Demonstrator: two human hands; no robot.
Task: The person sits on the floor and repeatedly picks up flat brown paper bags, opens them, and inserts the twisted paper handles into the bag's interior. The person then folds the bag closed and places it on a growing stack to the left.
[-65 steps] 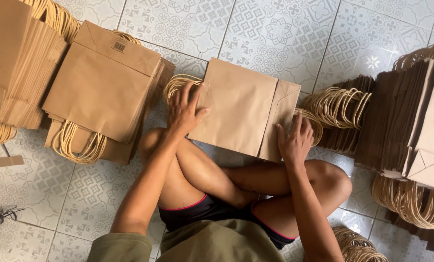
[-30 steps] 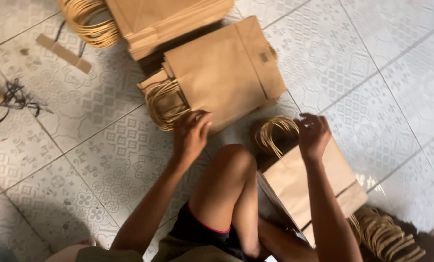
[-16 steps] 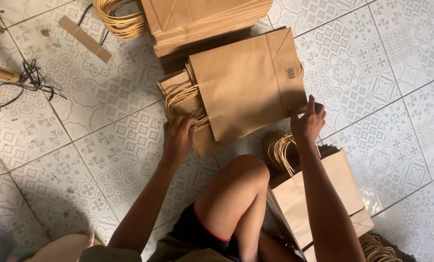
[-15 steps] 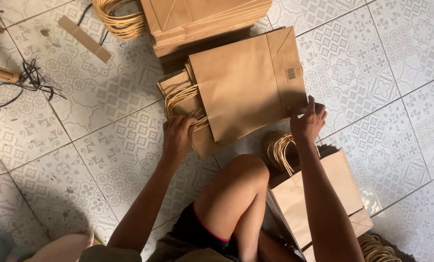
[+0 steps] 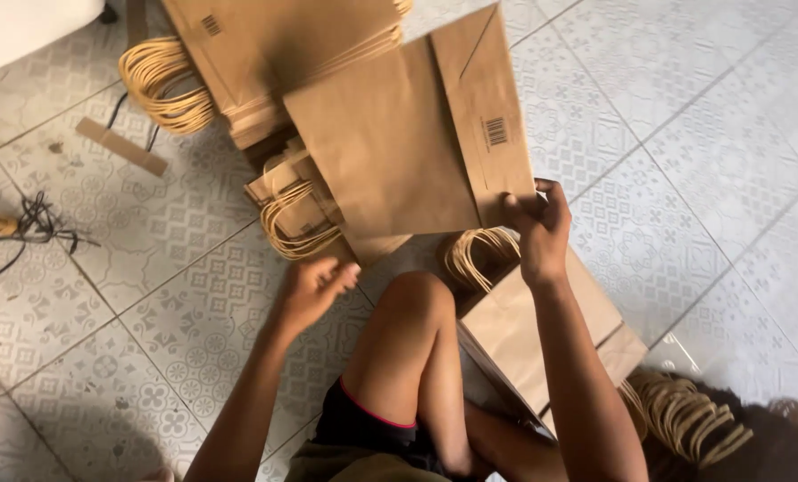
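A flat brown paper bag (image 5: 390, 143) with a folded base lies on top of a low stack of like bags (image 5: 296, 210) on the tiled floor. My right hand (image 5: 539, 230) pinches the bag's near right corner. My left hand (image 5: 314, 287) hovers just below the stack's twisted rope handles (image 5: 296, 236), fingers loosely curled, holding nothing. I sit on the floor with my bent knee (image 5: 417, 295) between my arms.
A taller pile of brown bags (image 5: 274, 45) with coiled handles (image 5: 162, 85) lies behind. More bags (image 5: 533, 339) rest beside my right thigh, with handles (image 5: 685, 415) at lower right. A wood strip (image 5: 120, 147) and a black cord (image 5: 29, 228) lie at left.
The view has closed in on the stack. My right hand has taken hold of the top bag's corner. My left hand has come off the rope handles and drawn back.
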